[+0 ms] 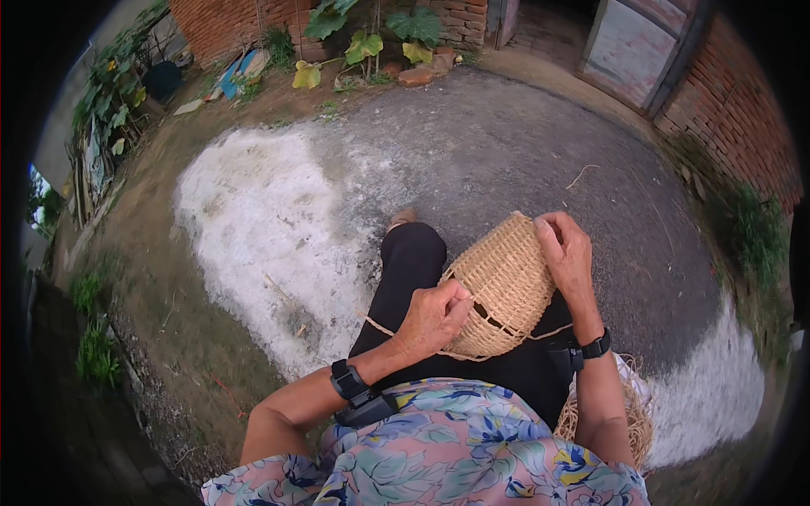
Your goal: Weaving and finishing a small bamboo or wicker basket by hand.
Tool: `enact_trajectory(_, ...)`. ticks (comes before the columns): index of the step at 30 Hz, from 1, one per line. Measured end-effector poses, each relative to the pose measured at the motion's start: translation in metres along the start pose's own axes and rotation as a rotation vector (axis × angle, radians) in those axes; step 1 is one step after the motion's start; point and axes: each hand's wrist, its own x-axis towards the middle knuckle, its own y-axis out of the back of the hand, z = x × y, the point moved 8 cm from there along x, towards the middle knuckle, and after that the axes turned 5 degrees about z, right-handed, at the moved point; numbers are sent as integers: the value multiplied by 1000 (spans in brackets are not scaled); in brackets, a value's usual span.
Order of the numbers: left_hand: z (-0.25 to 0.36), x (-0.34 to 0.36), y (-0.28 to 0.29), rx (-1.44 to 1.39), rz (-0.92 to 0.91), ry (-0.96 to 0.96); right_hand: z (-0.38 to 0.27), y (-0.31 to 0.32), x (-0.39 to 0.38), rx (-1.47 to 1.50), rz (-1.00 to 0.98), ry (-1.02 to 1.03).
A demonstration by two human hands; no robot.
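A tan woven straw basket (511, 268) rests tilted across my lap, on black trousers. Dark gaps show in its weave close to my left hand (436, 317). The fingers of that hand are pinched together at the basket's near left side, on a straw cord (377, 324) whose end sticks out to the left past my wrist. At the basket's upper right edge, my right hand (567, 251) is closed, with thumb and fingers gripping the weave. Another short length of cord (553, 333) juts from the basket's lower right side. The basket's underside is hidden.
A bundle of loose straw cord (634, 413) lies by my right side, partly behind my forearm. White powdery patches (261, 228) cover parts of the dark ground. Leafy plants (363, 42), brick walls (726, 93) and an open doorway (548, 34) stand farther off.
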Motion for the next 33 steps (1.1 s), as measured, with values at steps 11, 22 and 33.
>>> enact_trajectory(11,-16,0,-2,-223,47,216,2,-24,-2,-107,90,245)
enact_trajectory(22,-32,-10,16,-87,129,180,1,-22,-4,-115,108,294)
enact_trajectory(33,-36,11,18,-98,119,90,12,-20,0,-11,75,229)
